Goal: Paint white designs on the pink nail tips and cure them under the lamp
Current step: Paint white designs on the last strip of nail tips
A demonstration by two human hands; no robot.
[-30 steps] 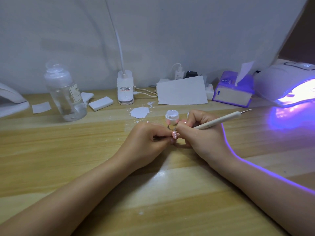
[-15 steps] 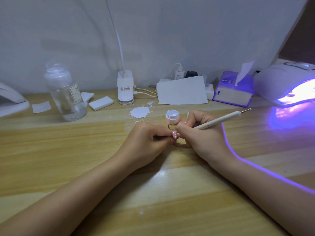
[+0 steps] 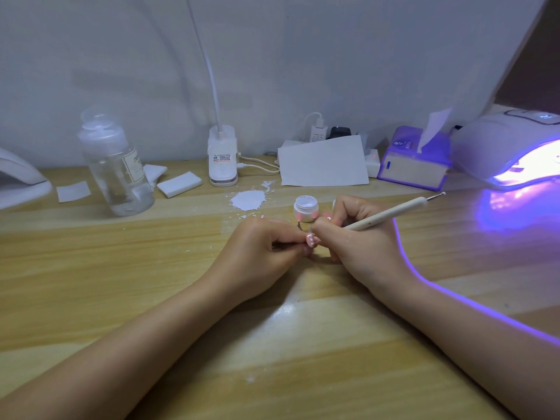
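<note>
My left hand (image 3: 260,253) pinches a small holder carrying a pink nail tip (image 3: 311,239) that bears white dots. My right hand (image 3: 360,237) grips a cream dotting pen (image 3: 391,214), its working end hidden by my fingers right beside the tip and its metal back end pointing up to the right. Just behind my fingers stands a small open jar of white gel (image 3: 305,207). The curing lamp (image 3: 512,147) sits at the far right, lit violet.
A white paint splotch (image 3: 248,200) marks the wooden table (image 3: 121,283) behind my hands. A clear bottle (image 3: 116,165), foam pads (image 3: 178,184), a clip lamp base (image 3: 222,159), a paper sheet (image 3: 322,162) and a tissue box (image 3: 415,160) line the back.
</note>
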